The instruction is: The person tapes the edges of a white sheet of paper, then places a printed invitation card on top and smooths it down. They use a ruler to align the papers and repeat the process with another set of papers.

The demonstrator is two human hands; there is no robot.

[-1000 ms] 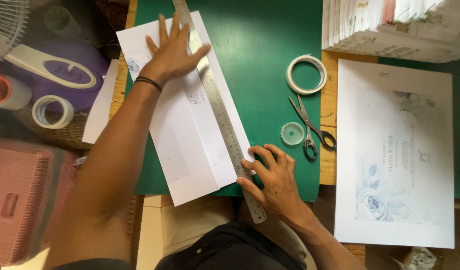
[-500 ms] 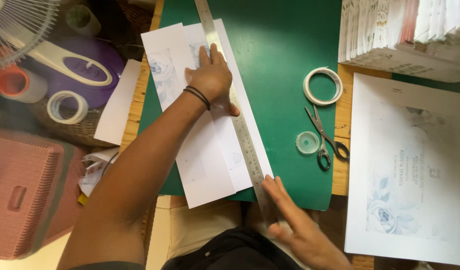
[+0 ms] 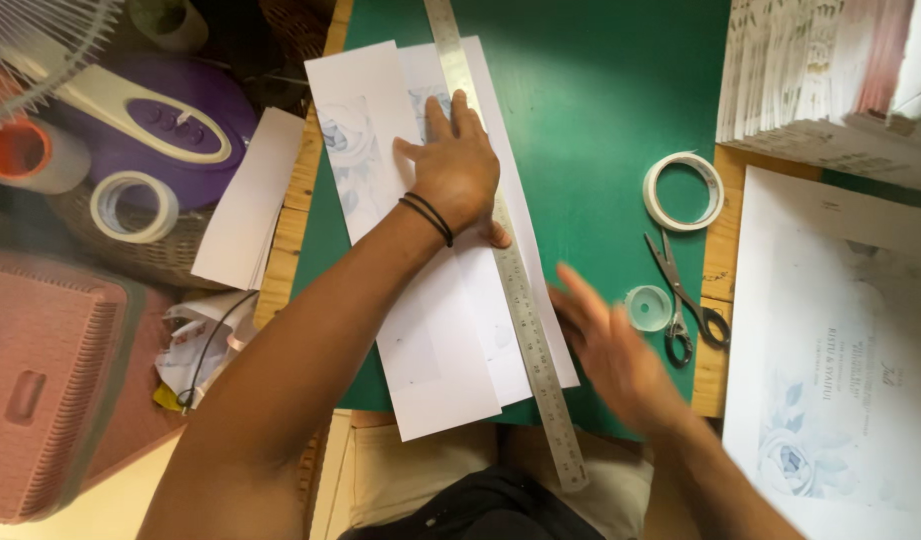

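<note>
A long steel ruler (image 3: 526, 320) lies slantwise over folded white sheets of paper (image 3: 436, 340) with a pale flower print, all on a green cutting mat (image 3: 601, 130). My left hand (image 3: 456, 170), with a black band at the wrist, presses flat on the paper and the ruler's left edge. My right hand (image 3: 611, 350) is blurred, fingers spread, hovering just right of the ruler above the mat and holding nothing. A small clear round lid (image 3: 649, 307) sits close to its fingers.
Scissors (image 3: 686, 300) and a roll of tape (image 3: 684, 190) lie at the mat's right edge. A printed white sheet (image 3: 841, 370) and a stack of folded cards (image 3: 831, 75) are at right. A purple fan base (image 3: 156, 115), another tape roll (image 3: 134, 206) and a pink basket (image 3: 46, 390) sit left.
My left hand slid down the paper toward me and now presses beside the ruler. My right hand let go of the ruler's near end and moved right, off it.
</note>
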